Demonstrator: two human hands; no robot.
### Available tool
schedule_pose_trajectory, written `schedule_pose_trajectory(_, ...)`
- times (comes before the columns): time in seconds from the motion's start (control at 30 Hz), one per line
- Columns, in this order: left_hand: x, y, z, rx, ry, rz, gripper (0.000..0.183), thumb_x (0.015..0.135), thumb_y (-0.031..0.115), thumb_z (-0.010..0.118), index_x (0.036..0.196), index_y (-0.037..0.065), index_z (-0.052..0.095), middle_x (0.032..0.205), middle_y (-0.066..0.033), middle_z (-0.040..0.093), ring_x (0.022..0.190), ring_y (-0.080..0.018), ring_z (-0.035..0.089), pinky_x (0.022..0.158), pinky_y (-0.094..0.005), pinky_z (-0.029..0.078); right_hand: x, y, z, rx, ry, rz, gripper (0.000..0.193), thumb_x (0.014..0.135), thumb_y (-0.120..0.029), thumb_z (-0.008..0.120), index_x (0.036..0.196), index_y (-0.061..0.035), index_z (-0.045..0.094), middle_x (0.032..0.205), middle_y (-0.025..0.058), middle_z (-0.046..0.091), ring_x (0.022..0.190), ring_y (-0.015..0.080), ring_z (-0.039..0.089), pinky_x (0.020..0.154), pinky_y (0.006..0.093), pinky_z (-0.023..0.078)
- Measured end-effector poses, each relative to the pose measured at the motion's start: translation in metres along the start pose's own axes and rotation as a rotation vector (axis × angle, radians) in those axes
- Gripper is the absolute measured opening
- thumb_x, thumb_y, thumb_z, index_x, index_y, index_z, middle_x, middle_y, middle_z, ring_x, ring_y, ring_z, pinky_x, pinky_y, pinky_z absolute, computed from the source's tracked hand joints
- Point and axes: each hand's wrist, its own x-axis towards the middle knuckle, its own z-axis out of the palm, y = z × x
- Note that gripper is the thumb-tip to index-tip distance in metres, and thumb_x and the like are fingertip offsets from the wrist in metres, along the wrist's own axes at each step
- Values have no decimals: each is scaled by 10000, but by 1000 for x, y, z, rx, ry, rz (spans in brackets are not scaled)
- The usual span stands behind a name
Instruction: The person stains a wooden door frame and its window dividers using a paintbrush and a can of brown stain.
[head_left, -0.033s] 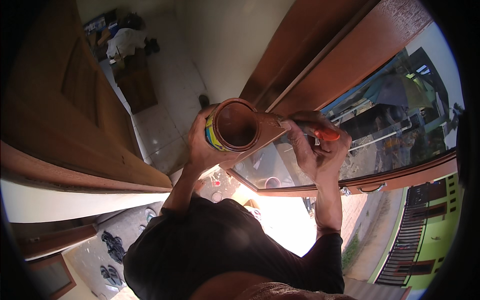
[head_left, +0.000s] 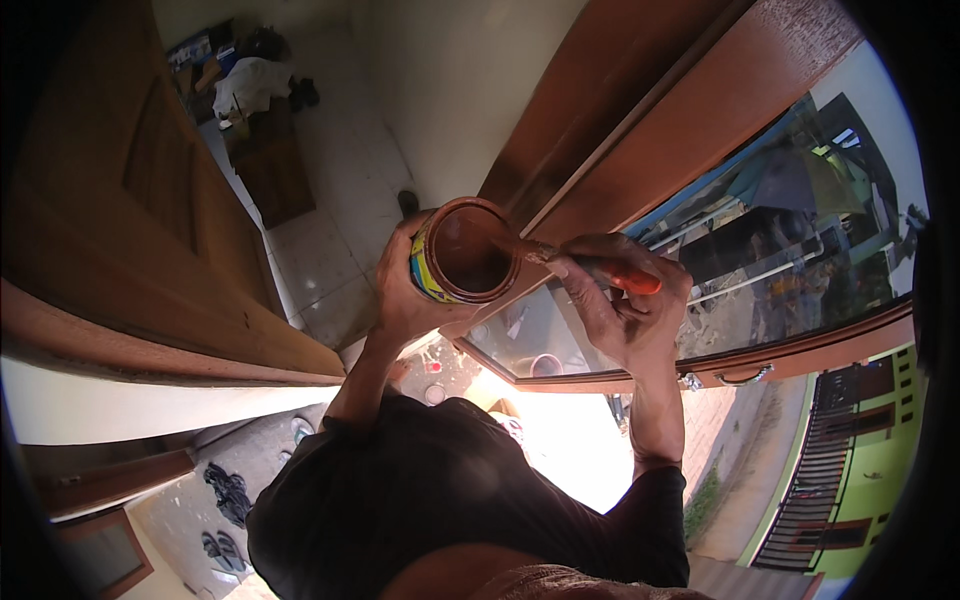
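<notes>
My left hand (head_left: 398, 292) is wrapped round a paint can (head_left: 428, 272) with a yellow, green and blue label. The can is tipped so its open mouth faces up at me, its inside and rim coated in reddish brown. In my right hand (head_left: 635, 320) is a paintbrush (head_left: 538, 250) with a red-orange handle end, gripped between thumb and fingers. Its paint-smeared head reaches over the right side of the can's rim, and the bristle tips are hard to tell from the brown paint.
A brown window frame (head_left: 640, 170) with a glass pane (head_left: 740, 250) stands close on my right, a metal handle (head_left: 745, 377) at its lower edge. To the left is a wooden door (head_left: 180, 210). On the floor below lie sandals (head_left: 222, 550) and a black cloth (head_left: 228, 492).
My right hand has shifted a little left, bringing the brush head from beside the can to over its rim. The left hand and the can stay almost where they were.
</notes>
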Motion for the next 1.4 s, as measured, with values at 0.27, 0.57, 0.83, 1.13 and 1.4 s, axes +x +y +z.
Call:
schedule_pose_trajectory(0.27, -29, -3, -2, -4, 17, -16, 1003, 519, 251, 1003, 1349, 19, 488, 1264, -140, 648, 1161, -240, 650, 1019, -381, 508, -32, 3, 29, 411, -22, 290, 205, 857, -110, 818, 897, 54, 702, 671, 113, 691, 587, 147, 697, 526, 271, 519)
schedule_pose_trajectory(0.57, -65, 5, -23, 21, 96, 69, 1010, 536, 224, 1003, 1364, 11, 465, 1274, -147, 646, 1164, -230, 649, 1021, -361, 506, -35, 15, 49, 304, 30, 361, 159, 887, -82, 776, 900, 64, 712, 662, 117, 712, 585, 106, 686, 512, 246, 509)
schedule_pose_trajectory(0.83, -72, -19, -34, -49, 0, -31, 996, 603, 155, 960, 1407, 7, 389, 1342, -151, 579, 1245, -239, 588, 1060, -389, 482, -29, -7, 41, 211, -135, -30, 138, 847, -98, 798, 931, -12, 730, 847, 93, 735, 633, 226, 712, 528, 314, 524)
schedule_pose_trajectory(1.13, -72, -34, -41, -203, -76, -102, 1026, 554, 178, 980, 1396, 11, 417, 1329, -161, 568, 1226, -264, 587, 1050, -413, 474, -48, -33, 84, 578, 136, 442, 141, 902, -77, 767, 845, 47, 729, 739, 112, 710, 571, 119, 651, 486, 253, 454)
schedule_pose_trajectory(1.4, -77, -29, -48, -255, -101, -98, 1018, 552, 162, 963, 1397, 15, 414, 1331, -160, 550, 1223, -265, 576, 1046, -420, 473, -62, -33, 76, 74, 246, 488, 131, 927, -110, 720, 868, 3, 694, 626, 79, 687, 528, 109, 658, 476, 267, 481)
